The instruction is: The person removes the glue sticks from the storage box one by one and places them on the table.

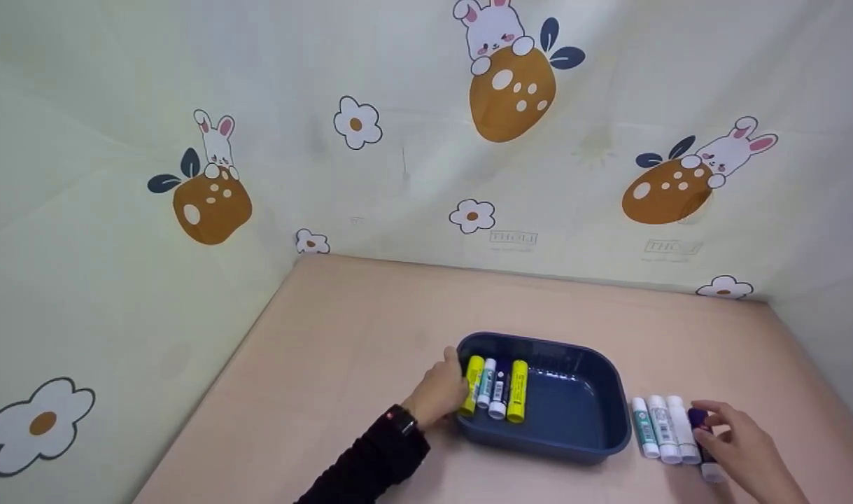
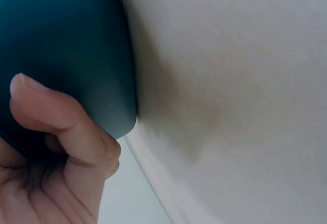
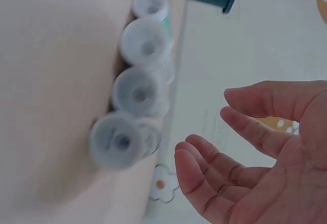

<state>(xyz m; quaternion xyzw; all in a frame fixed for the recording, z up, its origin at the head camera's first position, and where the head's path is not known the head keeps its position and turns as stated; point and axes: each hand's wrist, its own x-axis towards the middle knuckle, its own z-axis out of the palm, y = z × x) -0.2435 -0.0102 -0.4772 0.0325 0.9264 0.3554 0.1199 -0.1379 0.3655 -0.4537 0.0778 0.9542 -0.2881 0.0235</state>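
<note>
My left hand (image 1: pixel 436 392) grips the left wall of a dark blue rectangular bin (image 1: pixel 538 442); in the left wrist view its fingers (image 2: pixel 76 127) bend against the bin's outer side. Several glue sticks lie side by side at the bin's left end, including yellow ones (image 1: pixel 517 392). To the right of the bin, more glue sticks lie in a row, a teal-and-white one (image 1: pixel 645 428) nearest it and a dark purple one (image 1: pixel 706 448) at the far end. Over the dark one hovers my right hand (image 1: pixel 741 444). Its thumb and fingers (image 3: pixel 204 183) are parted, with nothing between them.
The bin and sticks stand on a pale pinkish table (image 1: pixel 342 329). Pale wall sheets (image 1: pixel 398 182) printed with rabbits and flowers rise behind and at both sides. White stick ends (image 3: pixel 116 139) face the right wrist camera.
</note>
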